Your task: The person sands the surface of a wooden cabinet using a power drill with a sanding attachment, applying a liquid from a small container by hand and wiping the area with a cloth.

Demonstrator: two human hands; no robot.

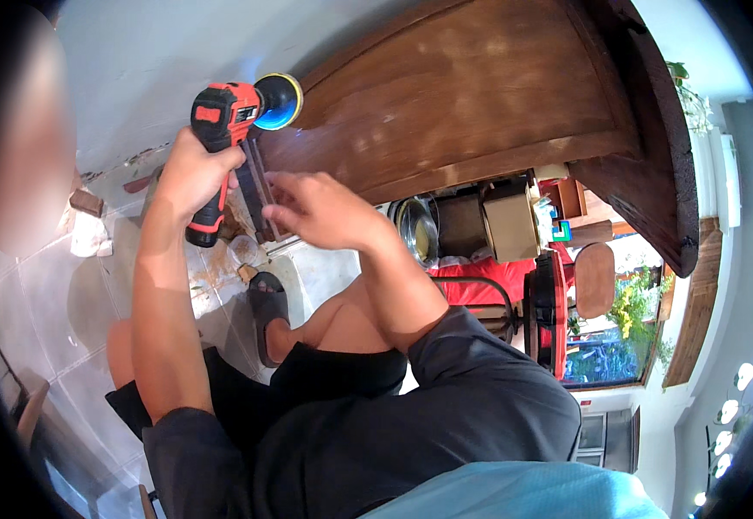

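Note:
My left hand [190, 176] is wrapped around the grip of a red and black cordless drill [221, 108]. A round pad with a yellow rim [280, 101] is mounted on the drill's front, and its face is lit blue. The pad is beside the lower left part of a large brown wooden panel [472, 82]; whether they touch I cannot tell. My right hand [329, 209] has its fingers stretched out and apart, holding nothing. Its fingertips are close to a narrow frame-like strip [260, 186] at the panel's lower left end; contact is unclear.
Tiled floor [48, 303] lies at the left, with dirt and rubble [88, 203] along the wall. My sandalled foot [266, 307] stands below the drill. To the right are a cardboard box [510, 223], a glass-like bowl [415, 229], red cloth [484, 278] and a chair [595, 278].

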